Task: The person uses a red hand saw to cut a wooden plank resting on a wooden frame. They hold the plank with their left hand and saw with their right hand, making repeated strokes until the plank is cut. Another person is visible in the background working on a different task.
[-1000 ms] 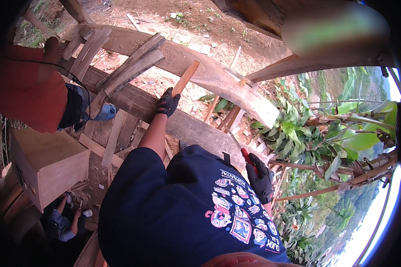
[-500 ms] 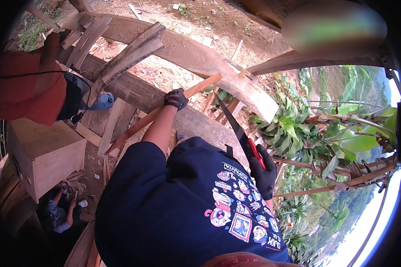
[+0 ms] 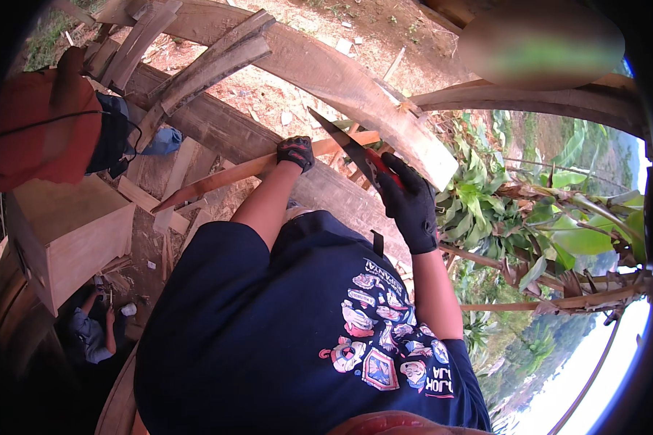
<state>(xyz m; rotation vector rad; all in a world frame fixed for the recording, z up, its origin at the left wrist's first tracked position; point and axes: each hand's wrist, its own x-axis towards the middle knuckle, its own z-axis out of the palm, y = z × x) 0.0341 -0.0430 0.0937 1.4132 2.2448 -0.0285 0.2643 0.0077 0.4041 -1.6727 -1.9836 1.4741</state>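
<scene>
Holding a narrow reddish wooden strip [image 3: 228,176], the person's left hand [image 3: 296,154], in a black glove, appears in the head view over a thick wooden beam [image 3: 348,206]. The left grip is wrapped around the strip toward its right end. The strip crosses the beam at a slant: its right end juts past the beam's far edge, its pointed left end comes out on the near side.

The right hand [image 3: 412,206], also in a black glove, has its grip curled around the red handle of a saw [image 3: 343,145], fingers hiding part of that handle. The dark blade slants over the strip's right end, its tip beyond the beam's far edge; whether blade and strip touch cannot be told.

Beyond the beam runs a broad curved board [image 3: 326,76]. Weathered slats [image 3: 218,65] lean across the beam's left part. At the beam's left end stands a co-worker in a red shirt [image 3: 43,130]. On its near side, toward the left, is a pale wooden box [image 3: 87,246]. Leafy plants [image 3: 479,192] grow past the beam's right end.
</scene>
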